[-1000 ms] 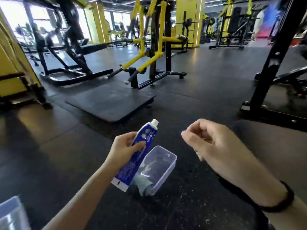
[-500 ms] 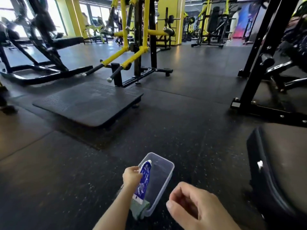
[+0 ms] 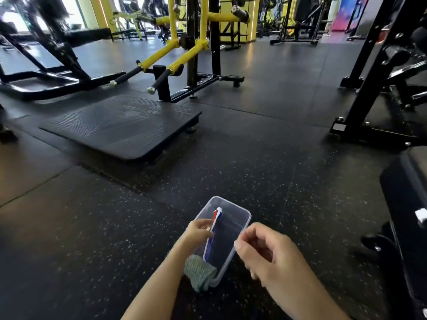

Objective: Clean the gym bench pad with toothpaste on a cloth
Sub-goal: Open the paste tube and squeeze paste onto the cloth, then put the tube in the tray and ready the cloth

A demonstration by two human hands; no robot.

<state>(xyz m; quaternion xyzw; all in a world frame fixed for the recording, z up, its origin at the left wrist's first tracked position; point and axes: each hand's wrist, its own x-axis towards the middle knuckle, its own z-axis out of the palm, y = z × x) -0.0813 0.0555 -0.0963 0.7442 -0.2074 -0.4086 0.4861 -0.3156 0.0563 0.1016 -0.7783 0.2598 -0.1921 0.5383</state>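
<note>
A clear plastic box (image 3: pixel 245 215) stands on the black floor in front of me. My left hand (image 3: pixel 198 232) pinches a blue toothpaste tube (image 3: pixel 212 236) and holds it inside the box, white cap end pointing away. A green-grey cloth (image 3: pixel 199 272) hangs over the box's near rim. My right hand (image 3: pixel 261 248) hovers just right of the box with curled fingers; nothing shows in it. The black bench pad (image 3: pixel 406 204) fills the right edge, with a small white mark (image 3: pixel 421 214) on its side.
A low black platform (image 3: pixel 122 125) lies ahead on the left, with a yellow and black machine (image 3: pixel 196 42) behind it. A black rack base (image 3: pixel 369 130) stands ahead on the right. Speckled rubber floor (image 3: pixel 92 239) stretches to the left.
My left hand has lowered the toothpaste tube from the air down into the clear box. The view has swung right, bringing the bench pad in. My right hand has dropped close beside the box.
</note>
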